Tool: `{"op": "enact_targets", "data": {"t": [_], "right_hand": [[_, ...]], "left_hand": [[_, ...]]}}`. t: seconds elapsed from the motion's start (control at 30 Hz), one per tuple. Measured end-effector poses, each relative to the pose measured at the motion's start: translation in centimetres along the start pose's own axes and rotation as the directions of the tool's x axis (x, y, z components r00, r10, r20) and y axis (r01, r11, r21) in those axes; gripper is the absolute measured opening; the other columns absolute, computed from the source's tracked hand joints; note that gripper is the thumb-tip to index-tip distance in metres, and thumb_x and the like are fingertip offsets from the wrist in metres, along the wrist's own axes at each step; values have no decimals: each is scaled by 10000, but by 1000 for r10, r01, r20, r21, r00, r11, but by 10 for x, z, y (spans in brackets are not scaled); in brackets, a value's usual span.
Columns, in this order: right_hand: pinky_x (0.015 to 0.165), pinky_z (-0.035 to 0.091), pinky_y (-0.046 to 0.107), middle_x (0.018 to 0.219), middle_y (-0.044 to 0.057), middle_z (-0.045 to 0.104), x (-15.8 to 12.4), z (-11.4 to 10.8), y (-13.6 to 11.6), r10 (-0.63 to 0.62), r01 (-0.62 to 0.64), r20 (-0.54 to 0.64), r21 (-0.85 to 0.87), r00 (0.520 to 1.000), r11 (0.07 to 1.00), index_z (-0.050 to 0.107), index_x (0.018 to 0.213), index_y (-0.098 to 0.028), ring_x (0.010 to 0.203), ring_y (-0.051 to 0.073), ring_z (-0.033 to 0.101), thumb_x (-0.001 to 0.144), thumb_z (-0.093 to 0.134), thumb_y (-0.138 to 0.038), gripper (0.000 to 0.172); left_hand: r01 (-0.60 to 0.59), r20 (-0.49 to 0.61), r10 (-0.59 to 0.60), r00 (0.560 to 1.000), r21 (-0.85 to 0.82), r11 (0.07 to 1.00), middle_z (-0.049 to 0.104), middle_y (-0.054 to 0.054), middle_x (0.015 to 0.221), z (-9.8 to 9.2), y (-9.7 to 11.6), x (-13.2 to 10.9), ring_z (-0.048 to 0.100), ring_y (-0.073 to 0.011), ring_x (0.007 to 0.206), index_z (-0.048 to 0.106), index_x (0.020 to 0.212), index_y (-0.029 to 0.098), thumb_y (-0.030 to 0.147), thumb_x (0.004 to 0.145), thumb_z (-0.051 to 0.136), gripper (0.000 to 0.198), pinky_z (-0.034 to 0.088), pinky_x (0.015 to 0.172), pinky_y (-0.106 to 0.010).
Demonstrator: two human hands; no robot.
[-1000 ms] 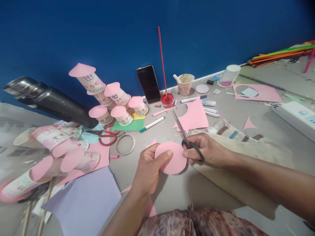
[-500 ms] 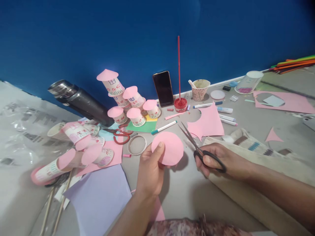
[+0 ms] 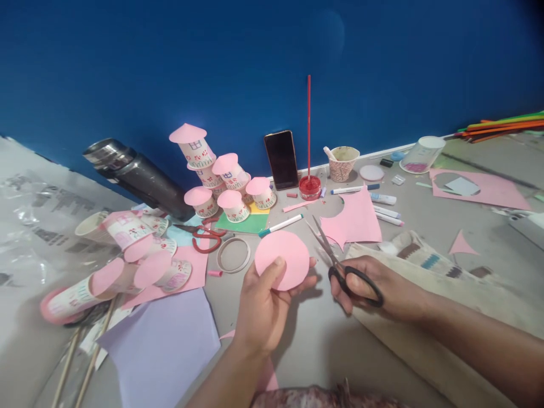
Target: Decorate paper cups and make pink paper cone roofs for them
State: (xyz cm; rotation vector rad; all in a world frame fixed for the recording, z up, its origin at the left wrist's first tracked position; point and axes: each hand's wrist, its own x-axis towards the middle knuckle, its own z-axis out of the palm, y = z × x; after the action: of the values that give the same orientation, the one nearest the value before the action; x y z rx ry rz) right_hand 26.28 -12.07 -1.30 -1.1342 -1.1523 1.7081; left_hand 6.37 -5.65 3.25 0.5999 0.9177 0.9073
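Observation:
A round pink paper disc (image 3: 289, 252) lies across the fingers of my left hand (image 3: 266, 297), with the thumb pressed on top of it. Black-handled scissors (image 3: 325, 241) are in my right hand (image 3: 369, 289), its fingers through the loops; the blades are slightly apart and point up toward the left. A small gap separates the scissors from the disc. Just beyond them lies a pink paper offcut (image 3: 352, 218) with curved cut edges. A teal-capped marker (image 3: 280, 225) rests behind the disc.
Paper-cup towers with pink cone roofs (image 3: 232, 205) stand at the back left, more decorated cups (image 3: 127, 229) lying nearer. Around are a tape roll (image 3: 233, 254), red-handled scissors (image 3: 206, 241), a black flask (image 3: 140, 178), a phone (image 3: 281, 160), a lavender sheet (image 3: 165, 345) and a cloth (image 3: 425, 300).
The left fingers have spread out beneath the disc, their tips now showing past its right edge. The disc looks turned slightly. The whole view has shifted a little.

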Motion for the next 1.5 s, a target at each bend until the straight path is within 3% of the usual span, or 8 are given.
{"op": "enact_targets", "data": {"t": [0.17, 0.37, 0.8, 1.1, 1.5], "right_hand": [[569, 332, 257, 646, 38, 664, -1, 3, -2, -48, 48, 84, -4, 995, 999, 677, 887, -128, 553, 108, 440, 848, 604, -810, 687], [601, 347, 264, 624, 42, 655, -1, 3, -5, -20, 22, 95, -15, 995, 1000, 680, 858, -128, 596, 132, 479, 824, 615, -827, 703], [554, 333, 250, 610, 42, 635, 3, 11, -3, -6, 8, 51, -35, 999, 999, 603, 753, -159, 574, 127, 461, 780, 628, -857, 699], [551, 324, 259, 613, 41, 635, 2, 11, -1, 39, -38, 33, -30, 999, 999, 618, 723, -161, 579, 136, 470, 753, 684, -831, 674], [541, 304, 257, 595, 41, 625, 2, 10, -3, 33, -32, 26, -43, 999, 999, 605, 682, -160, 567, 126, 438, 774, 659, -833, 681]], "left_hand": [[5, -2, -5, 1000, -30, 1000, 788, -120, 1060, 2, -6, -3, 775, -360, 1011, 574, 1352, 182, 248, 771, 841, 643, 679, 778, -449], [-9, -21, 8, 1000, -45, 999, 791, -118, 1074, 3, -5, -5, 756, -370, 1068, 565, 1371, 186, 213, 750, 849, 684, 654, 869, -502], [-66, -41, 62, 997, -90, 994, 769, -86, 1172, 5, -15, -4, 748, -232, 976, 645, 1286, 218, 157, 739, 849, 587, 656, 787, -339], [-65, -28, 64, 998, -40, 997, 777, -64, 1059, 3, -15, -3, 753, -262, 1010, 600, 1332, 231, 170, 795, 809, 580, 652, 852, -400], [-59, -69, 55, 996, -48, 997, 773, -60, 1105, 6, -15, -5, 756, -223, 945, 623, 1296, 229, 166, 747, 841, 594, 659, 803, -347]]}}
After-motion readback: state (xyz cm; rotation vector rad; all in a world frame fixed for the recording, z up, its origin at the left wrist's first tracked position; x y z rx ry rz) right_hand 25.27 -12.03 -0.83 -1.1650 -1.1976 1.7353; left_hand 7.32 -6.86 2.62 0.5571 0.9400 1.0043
